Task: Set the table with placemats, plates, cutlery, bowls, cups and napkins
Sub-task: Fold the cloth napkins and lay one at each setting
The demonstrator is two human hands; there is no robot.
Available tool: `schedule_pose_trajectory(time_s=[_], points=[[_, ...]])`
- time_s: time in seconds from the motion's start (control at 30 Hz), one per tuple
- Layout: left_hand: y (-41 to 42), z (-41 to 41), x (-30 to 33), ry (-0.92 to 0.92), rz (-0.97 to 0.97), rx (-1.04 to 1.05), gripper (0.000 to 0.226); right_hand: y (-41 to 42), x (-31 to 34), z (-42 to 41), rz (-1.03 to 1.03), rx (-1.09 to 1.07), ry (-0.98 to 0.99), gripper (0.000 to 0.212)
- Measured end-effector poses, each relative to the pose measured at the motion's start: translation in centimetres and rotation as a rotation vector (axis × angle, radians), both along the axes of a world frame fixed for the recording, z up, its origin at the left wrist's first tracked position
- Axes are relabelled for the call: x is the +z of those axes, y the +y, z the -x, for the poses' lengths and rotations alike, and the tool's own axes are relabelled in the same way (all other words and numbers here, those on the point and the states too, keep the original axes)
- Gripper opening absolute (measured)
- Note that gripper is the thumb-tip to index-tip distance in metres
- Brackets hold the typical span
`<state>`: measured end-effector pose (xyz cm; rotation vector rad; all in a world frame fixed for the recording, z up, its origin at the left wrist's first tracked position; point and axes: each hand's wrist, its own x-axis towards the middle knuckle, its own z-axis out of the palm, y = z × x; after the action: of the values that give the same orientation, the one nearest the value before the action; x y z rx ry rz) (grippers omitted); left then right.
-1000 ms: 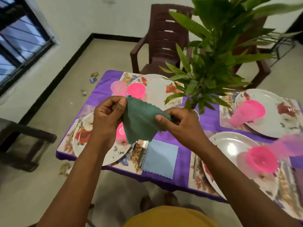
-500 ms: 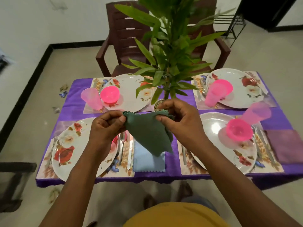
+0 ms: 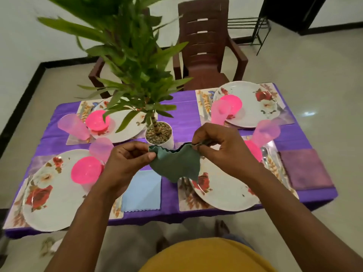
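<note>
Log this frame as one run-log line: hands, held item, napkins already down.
left hand: pinches green napkin | right hand: pinches same napkin | placed: blue napkin, purple napkin | far settings: no napkin seen

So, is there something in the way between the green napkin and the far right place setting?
Nothing blocks a lifted path. Both hands hold the green napkin above the near plate; the potted plant stands left of that route.

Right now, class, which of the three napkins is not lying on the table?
The green napkin: both hands pinch its top corners in mid-air. The blue napkin and purple napkin lie flat.
</note>
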<state>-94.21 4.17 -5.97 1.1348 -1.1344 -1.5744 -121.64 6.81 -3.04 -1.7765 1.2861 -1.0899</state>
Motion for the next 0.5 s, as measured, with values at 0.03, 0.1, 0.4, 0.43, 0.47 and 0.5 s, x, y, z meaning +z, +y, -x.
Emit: schedule_pose_trajectory(time_s=[0.03,0.1,0.4,0.43,0.47,0.5], points=[[0.0,1.5,0.3,0.007,0.02,0.01,0.061,0.1,0.0,1.6,-0.007,0.005,0.004,0.023],[-0.1,4.3,1.3,0.001,0.056,0.029,0.035,0.3,-0.1,4.4,-0.014,0.009,0.021,0.023],[0.3,13.3,4.3,0.017,0.158,0.033,0.049,0.1,-1.4,12.8,-0.146,-0.042,-0.188,0.014],[0.4,14.1,4.2,0.022,0.162,0.02,0.049,0.1,-1.5,13.4,-0.165,-0.061,-0.235,0.014],[0.6,14.7,4.3,0.026,0.161,0.008,0.047,0.0,-1.6,13.9,-0.182,-0.081,-0.278,0.014],[0.7,15.1,4.2,0.025,0.163,0.0,0.046,0.1,-1.6,14.2,-0.195,-0.102,-0.315,0.015]])
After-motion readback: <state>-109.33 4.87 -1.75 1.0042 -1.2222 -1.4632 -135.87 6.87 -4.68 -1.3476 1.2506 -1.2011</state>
